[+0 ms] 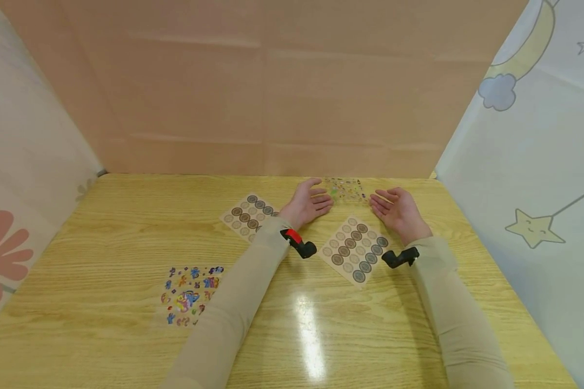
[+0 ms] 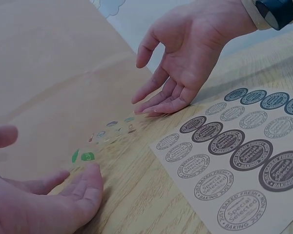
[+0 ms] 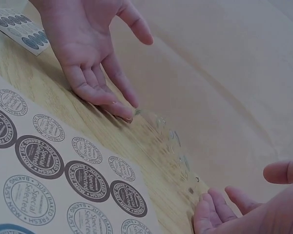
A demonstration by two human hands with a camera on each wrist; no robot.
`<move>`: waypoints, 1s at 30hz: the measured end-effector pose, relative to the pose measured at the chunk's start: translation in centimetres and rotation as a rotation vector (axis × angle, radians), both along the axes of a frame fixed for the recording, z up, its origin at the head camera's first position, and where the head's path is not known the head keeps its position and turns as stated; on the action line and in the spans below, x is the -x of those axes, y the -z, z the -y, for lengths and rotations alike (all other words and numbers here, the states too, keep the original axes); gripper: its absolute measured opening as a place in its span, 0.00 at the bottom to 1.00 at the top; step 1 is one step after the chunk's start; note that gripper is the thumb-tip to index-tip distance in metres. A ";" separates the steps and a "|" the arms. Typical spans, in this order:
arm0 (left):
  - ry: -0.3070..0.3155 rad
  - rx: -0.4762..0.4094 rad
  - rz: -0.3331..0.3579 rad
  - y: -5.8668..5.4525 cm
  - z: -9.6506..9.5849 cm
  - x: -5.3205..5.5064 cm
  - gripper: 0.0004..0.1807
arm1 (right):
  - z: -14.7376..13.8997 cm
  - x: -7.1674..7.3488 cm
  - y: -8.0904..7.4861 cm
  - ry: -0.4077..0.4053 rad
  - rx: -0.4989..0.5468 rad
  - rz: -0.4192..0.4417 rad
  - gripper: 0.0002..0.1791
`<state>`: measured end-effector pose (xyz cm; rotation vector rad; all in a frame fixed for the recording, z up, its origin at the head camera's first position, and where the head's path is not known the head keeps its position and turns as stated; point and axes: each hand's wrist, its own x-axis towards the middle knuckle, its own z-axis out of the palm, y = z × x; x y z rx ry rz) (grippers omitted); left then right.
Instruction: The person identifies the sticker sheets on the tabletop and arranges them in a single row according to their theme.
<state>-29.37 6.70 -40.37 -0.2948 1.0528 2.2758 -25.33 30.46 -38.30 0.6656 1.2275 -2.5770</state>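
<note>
A clear sticker sheet [image 1: 346, 190] with small coloured pictures lies at the back of the table, between both hands. My left hand [image 1: 309, 204] is at its left edge, palm turned inward and fingers extended. On the other side my right hand [image 1: 396, 212] faces it, fingers loosely straight and fingertips right at the sheet's edge. Neither hand has its fingers curled round anything. In the left wrist view, green stickers [image 2: 88, 156] show near the left fingertips. Just in front of the hands lies a sheet of round label stickers [image 1: 355, 249], printed in brown, blue-grey and outline rows.
A second sheet of round labels [image 1: 245, 216] lies left, partly covered by the left wrist. Nearer on the left is a clear sheet of colourful cartoon stickers [image 1: 187, 300], overlapped by the left sleeve. A brown paper backdrop [image 1: 267, 108] rises behind the wooden table [image 1: 102, 232].
</note>
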 end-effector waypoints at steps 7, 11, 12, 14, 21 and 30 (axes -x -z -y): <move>0.044 0.094 -0.090 0.2 -0.6 -0.2 0.25 | -0.3 -0.3 0.0 -0.006 0.012 -0.005 0.29; 0.056 0.175 -0.118 0.3 -0.6 -0.5 0.20 | -0.4 -0.3 0.1 -0.006 0.015 -0.014 0.29; 0.058 0.197 -0.123 0.2 -0.6 -0.6 0.19 | -0.4 -0.3 0.2 -0.006 0.017 -0.016 0.28; 0.058 0.234 -0.129 0.2 -0.6 -0.8 0.18 | -0.5 -0.2 0.3 -0.004 0.021 -0.020 0.29; 0.017 0.313 -0.123 0.4 -1.2 -1.2 0.15 | -0.5 -0.3 0.5 -0.009 0.028 -0.020 0.29; 0.000 0.220 -0.150 0.3 -1.8 -1.0 0.21 | -0.3 -0.8 0.3 -0.029 -0.010 -0.012 0.29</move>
